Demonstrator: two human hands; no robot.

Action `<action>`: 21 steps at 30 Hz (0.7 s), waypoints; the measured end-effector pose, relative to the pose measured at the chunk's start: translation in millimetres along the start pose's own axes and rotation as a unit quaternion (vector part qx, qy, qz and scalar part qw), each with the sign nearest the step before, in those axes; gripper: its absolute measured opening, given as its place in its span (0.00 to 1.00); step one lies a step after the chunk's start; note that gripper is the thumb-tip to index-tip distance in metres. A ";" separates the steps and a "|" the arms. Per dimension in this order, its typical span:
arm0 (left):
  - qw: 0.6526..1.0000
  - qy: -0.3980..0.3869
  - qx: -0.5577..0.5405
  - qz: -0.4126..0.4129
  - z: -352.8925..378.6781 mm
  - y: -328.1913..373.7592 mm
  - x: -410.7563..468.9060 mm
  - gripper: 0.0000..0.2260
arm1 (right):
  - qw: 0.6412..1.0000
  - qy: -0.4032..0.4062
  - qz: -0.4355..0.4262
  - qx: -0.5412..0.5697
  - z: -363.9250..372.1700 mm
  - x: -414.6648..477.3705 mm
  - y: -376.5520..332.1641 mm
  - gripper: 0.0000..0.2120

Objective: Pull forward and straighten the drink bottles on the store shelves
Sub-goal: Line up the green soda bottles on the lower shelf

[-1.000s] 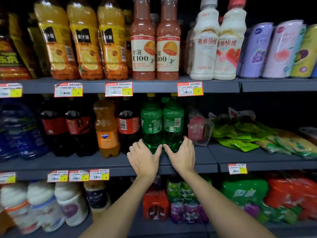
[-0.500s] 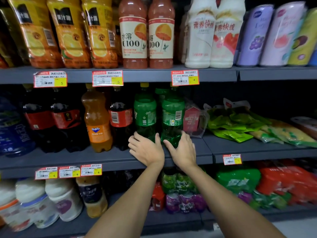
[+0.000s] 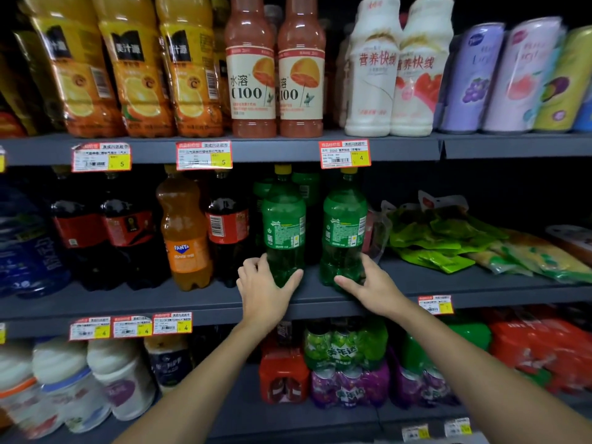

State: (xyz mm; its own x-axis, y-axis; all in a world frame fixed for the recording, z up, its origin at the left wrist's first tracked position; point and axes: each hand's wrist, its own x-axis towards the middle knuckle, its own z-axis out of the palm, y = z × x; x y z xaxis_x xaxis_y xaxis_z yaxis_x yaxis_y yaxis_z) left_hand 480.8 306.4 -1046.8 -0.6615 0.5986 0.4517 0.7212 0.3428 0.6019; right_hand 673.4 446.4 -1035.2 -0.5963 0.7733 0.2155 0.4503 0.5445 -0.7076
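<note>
A person is working at the middle shelf of a store drinks display, viewed from above their outstretched arms. The left hand is wrapping its fingers and thumb round the base of the left green bottle. The right hand is clasping the base of the right green bottle in the same way. Half a second ago these two bottles were standing pressed together, with the hands almost touching. Now the hands are drawing them apart and a clear gap is opening, showing a third green bottle behind it at twelve o'clock. Both held bottles are standing upright near the shelf's front edge. An orange soda bottle is standing at nine o'clock of the left one, and green snack bags are lying at three o'clock of the right one. The pair seems to be getting spaced into separate rows. Their labels are showing small print and barcodes, so some turning probably remains.
</note>
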 end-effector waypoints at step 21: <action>0.979 -0.106 -0.169 -0.041 -23.6 11.2 -6.6 0.41 | 0.993 0.092 0.070 0.029 17.5 -4.2 -24.7 0.60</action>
State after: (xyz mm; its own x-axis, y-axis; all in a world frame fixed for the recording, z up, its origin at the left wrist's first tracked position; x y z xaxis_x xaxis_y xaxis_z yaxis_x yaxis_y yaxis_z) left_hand 488.3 289.2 -1027.5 -0.6311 0.7284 0.2665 0.5342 0.1590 0.8303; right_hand 653.2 424.0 -1030.3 -0.3971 0.8889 0.2283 0.4781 0.4127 -0.7753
